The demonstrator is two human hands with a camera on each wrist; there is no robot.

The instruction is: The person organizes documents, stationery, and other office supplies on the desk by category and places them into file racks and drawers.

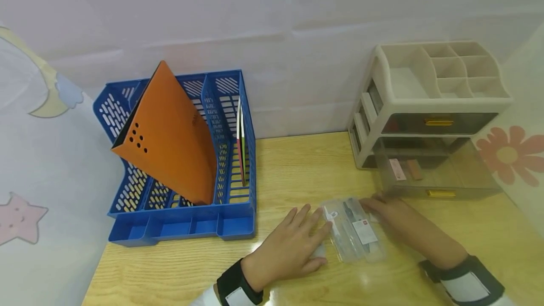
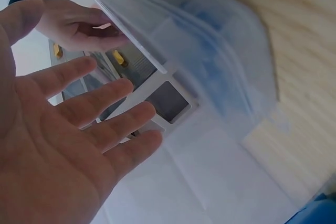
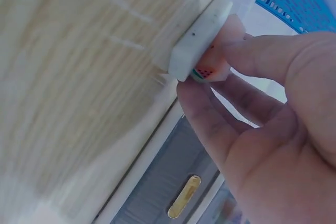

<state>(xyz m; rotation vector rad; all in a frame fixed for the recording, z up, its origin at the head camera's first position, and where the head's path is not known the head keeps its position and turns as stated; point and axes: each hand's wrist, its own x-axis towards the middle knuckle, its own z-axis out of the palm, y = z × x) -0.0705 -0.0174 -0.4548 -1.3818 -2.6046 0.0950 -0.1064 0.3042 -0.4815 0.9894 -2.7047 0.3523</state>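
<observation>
My right hand [image 1: 397, 216] pinches a small white eraser [image 3: 198, 43] between thumb and fingers, close over the wooden table. The eraser has a pinkish sleeve [image 3: 227, 38] with a watermelon print. My left hand [image 1: 291, 244] is spread, its palm facing down, with the fingers straight and slightly apart. Between the hands lies a clear plastic case [image 1: 346, 237] with a white label and a dark, slim tool inside. The left fingertips are right at the case's left edge. In the left wrist view the palm shows bare beside the clear case [image 2: 220, 56].
A cream drawer unit [image 1: 384, 112] stands at the back right. Its clear lower drawer [image 1: 463, 178] is pulled out, with a pink item [image 1: 397, 169] and a brown block [image 1: 414, 169] inside. On the left, a blue file rack [image 1: 250, 155] holds an orange folder [image 1: 174, 140] and thin booklets [image 1: 240, 148].
</observation>
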